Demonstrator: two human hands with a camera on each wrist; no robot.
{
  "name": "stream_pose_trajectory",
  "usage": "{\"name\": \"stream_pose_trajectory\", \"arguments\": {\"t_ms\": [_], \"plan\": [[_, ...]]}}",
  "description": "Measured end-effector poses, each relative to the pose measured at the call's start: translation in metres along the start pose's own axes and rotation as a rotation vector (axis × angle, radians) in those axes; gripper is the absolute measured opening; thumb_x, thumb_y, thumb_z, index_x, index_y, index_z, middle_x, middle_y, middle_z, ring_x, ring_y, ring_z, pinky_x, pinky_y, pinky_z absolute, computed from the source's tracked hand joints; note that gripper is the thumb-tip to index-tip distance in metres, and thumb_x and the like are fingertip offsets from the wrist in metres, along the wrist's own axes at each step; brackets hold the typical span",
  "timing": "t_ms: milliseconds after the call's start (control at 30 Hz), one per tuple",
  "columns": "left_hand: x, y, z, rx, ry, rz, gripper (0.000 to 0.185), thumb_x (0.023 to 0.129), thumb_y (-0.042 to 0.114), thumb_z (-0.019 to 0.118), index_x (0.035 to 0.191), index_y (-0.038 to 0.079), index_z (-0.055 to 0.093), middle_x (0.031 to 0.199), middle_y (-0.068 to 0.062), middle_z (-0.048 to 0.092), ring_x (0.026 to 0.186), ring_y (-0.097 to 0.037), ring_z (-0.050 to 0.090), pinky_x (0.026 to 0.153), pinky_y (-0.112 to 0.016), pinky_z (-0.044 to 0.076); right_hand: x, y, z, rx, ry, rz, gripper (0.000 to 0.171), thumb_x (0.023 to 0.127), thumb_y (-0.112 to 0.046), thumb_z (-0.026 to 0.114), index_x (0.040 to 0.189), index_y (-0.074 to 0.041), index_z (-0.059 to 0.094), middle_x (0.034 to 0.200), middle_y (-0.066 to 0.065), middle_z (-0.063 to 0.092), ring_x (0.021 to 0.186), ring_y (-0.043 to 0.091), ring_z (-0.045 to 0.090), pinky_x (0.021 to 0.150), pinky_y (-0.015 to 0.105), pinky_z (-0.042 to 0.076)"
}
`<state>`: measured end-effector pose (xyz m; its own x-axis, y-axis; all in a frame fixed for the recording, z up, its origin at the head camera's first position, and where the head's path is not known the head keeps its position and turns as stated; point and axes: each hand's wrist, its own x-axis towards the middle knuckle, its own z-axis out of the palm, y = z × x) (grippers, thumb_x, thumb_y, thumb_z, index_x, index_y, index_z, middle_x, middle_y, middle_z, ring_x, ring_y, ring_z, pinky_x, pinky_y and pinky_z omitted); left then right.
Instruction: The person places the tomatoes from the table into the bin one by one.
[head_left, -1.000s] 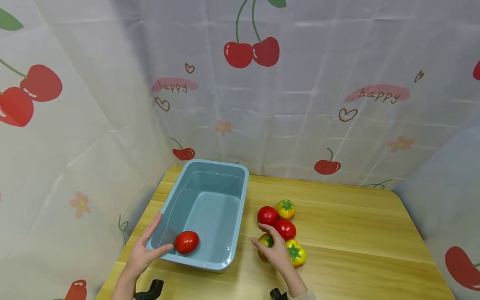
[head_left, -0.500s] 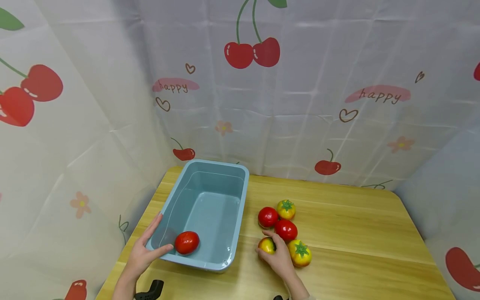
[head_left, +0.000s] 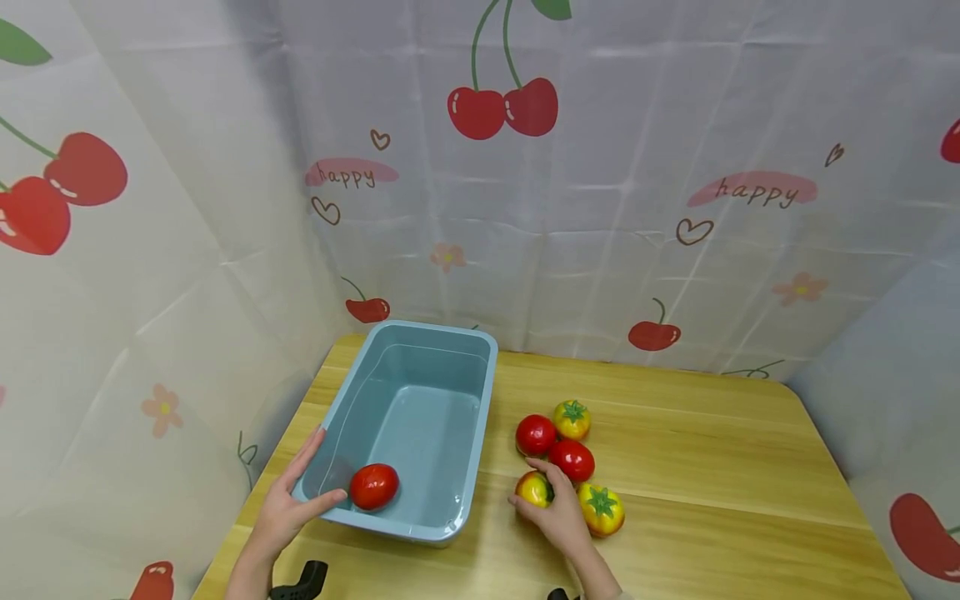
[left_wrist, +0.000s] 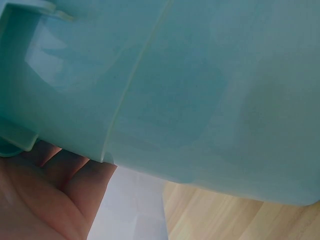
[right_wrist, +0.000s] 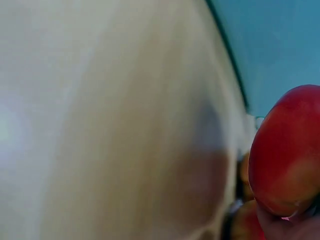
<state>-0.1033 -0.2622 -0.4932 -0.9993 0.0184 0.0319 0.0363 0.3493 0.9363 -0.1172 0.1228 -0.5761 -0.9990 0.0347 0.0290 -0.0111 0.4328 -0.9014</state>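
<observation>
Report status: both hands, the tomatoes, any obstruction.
Left hand open, resting on the blue tub corner. Right hand grips a red-yellow tomato on the table. One red tomato in tub. Nothing in the way.

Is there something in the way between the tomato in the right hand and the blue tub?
Nothing visible blocks it. The right hand grips a red-yellow tomato on the table, and only bare wood lies between it and the blue tub. The tub's right wall is the one thing to lift over. The other tomatoes lie to the right, away from the tub.
</observation>
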Motion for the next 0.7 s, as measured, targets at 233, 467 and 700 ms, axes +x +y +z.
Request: {"name": "stream_pose_trajectory", "arguments": {"t_ms": [233, 467, 700], "plan": [[0.0, 0.0, 0.0, 0.002, 0.0, 0.001, 0.086, 0.075, 0.009, 0.078, 0.148, 0.021, 0.033, 0.155, -0.007, 0.019, 0.139, -0.038, 0.013, 0.097, -0.074, 0.015, 0.005, -0.021, -0.01, 0.036, 0.021, -0.039, 0.057, 0.073, -0.024, 0.082, 0.123, -0.017, 0.057, 0.124, 0.002, 0.055, 0.107, 0.022, 0.051, 0.092, 0.045, 0.043], [0.0, -0.001, 0.0, 0.002, 0.004, 0.001, 0.086, 0.075, 0.01, 0.078, 0.148, 0.019, 0.033, 0.155, -0.008, 0.019, 0.139, -0.038, 0.013, 0.098, -0.073, 0.015, 0.01, -0.041, -0.021, 0.081, -0.001, -0.056, 0.058, 0.073, -0.028, 0.081, 0.125, -0.019, 0.056, 0.128, 0.006, 0.053, 0.108, 0.026, 0.05, 0.09, 0.045, 0.043], [0.0, -0.001, 0.0, 0.006, 0.006, 0.003, 0.086, 0.075, 0.01, 0.078, 0.148, 0.019, 0.033, 0.155, -0.009, 0.019, 0.139, -0.038, 0.013, 0.098, -0.073, 0.015, 0.016, -0.059, -0.028, 0.086, 0.003, -0.084, 0.06, 0.07, -0.032, 0.083, 0.124, -0.022, 0.058, 0.127, -0.001, 0.053, 0.106, 0.022, 0.052, 0.089, 0.043, 0.044]]}}
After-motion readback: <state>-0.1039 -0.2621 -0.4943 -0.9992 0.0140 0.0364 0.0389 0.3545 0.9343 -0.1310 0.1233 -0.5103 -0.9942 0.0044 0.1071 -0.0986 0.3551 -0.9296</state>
